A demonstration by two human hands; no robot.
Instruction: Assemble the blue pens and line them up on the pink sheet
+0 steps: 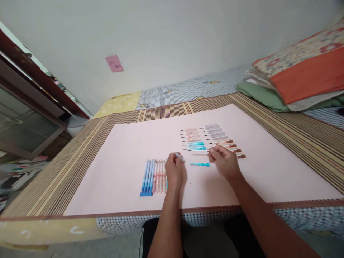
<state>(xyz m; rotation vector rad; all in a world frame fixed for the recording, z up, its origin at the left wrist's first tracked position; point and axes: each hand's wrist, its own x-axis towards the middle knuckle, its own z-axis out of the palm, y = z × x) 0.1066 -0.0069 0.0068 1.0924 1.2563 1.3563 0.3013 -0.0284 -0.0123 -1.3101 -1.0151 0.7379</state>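
My left hand (174,171) is closed around a pale blue-white pen piece (180,157) whose tip sticks out to the upper right. My right hand (224,161) pinches the end of a thin white pen refill (199,151) lying at the near end of the left column. A teal pen piece (199,164) lies on the pink sheet (123,157) between my hands. Left of my left hand, a row of blue and pink pens (153,176) lies side by side. Beyond my hands are two columns of pen parts (212,138) in pink, teal, grey and brown.
The pink sheet covers a striped bamboo mat (295,132) on a bed. Folded bedding and an orange pillow (303,75) are stacked at the right. A glass-fronted cabinet (24,122) stands at the left, and a pink note (114,63) is stuck on the wall.
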